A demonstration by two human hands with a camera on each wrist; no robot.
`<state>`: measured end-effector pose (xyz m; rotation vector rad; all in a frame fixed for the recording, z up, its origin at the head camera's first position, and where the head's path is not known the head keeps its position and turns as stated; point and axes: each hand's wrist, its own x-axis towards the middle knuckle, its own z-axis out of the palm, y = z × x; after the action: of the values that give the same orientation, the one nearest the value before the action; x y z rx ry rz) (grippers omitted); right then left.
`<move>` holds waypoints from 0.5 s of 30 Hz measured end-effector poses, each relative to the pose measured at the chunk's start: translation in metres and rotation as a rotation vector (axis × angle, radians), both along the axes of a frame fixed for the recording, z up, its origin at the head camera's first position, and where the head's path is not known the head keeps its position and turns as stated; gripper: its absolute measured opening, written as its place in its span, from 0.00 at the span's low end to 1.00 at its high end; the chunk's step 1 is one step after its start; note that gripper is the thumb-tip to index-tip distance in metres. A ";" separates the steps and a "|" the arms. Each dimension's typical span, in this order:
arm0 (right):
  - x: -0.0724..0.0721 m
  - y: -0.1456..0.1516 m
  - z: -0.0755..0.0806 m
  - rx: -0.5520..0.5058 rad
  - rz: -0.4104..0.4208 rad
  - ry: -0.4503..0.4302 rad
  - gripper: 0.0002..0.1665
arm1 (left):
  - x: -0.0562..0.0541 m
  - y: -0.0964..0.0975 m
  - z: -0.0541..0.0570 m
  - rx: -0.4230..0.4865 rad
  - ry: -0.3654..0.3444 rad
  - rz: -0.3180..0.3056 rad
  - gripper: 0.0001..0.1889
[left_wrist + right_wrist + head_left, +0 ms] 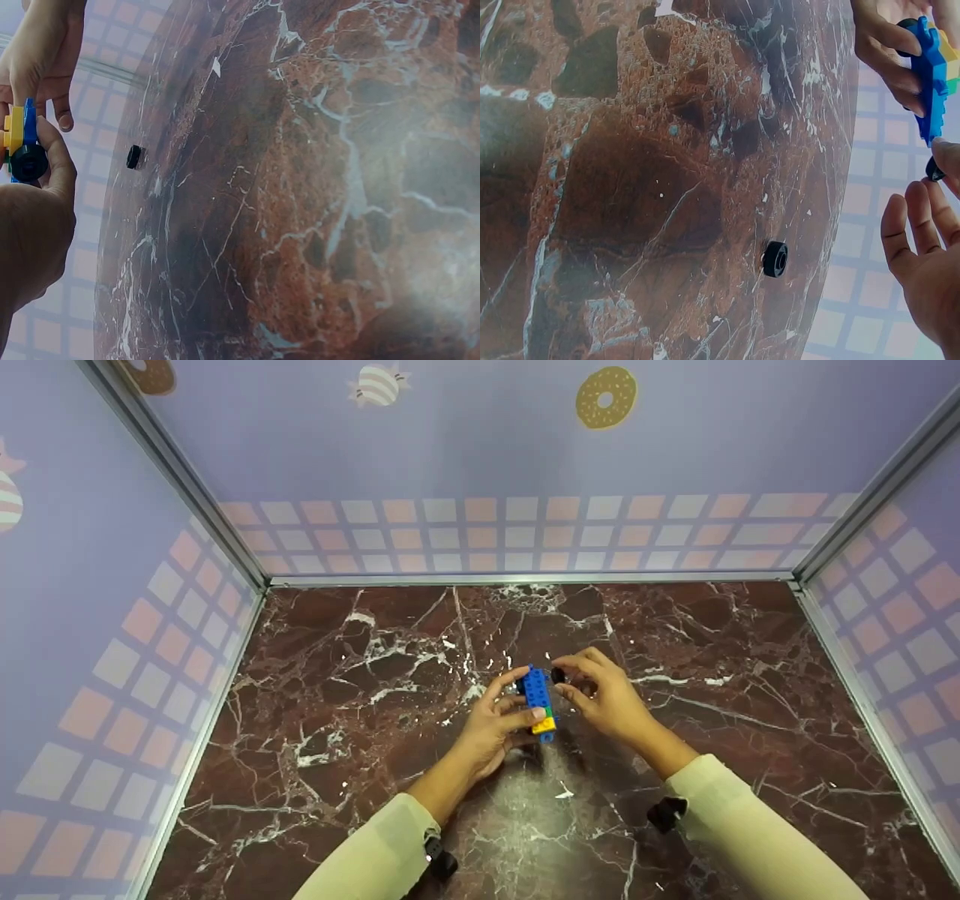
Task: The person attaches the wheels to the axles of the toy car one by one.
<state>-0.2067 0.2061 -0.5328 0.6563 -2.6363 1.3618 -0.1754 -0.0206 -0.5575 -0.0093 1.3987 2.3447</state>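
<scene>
My left hand point(487, 731) grips a toy vehicle point(535, 690) built of blue, yellow and green bricks, its long side tilted up above the table. A black wheel point(28, 163) sits on the toy's side in the left wrist view. Close to the toy's blue edge, my right hand point(611, 701) pinches another small black wheel point(558, 675) between thumb and fingertip; a slim gap shows between wheel and toy in the head view. In the right wrist view, the blue underside point(930, 75) faces the camera, and that pinched wheel point(934, 169) is partly hidden by the fingers.
A loose black wheel point(775, 259) stands on the dark red marbled table point(360, 780) in both wrist views; the head view does not show it. Purple panels point(480, 457) with pink and white squares enclose the table at the back and sides.
</scene>
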 end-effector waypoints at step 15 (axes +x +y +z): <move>0.000 -0.001 -0.001 -0.019 0.043 0.008 0.22 | -0.001 -0.001 -0.001 -0.001 -0.003 -0.020 0.42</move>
<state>-0.2067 0.2054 -0.5334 0.7180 -2.6139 1.3911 -0.1763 -0.0216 -0.5587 0.0012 1.3920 2.3270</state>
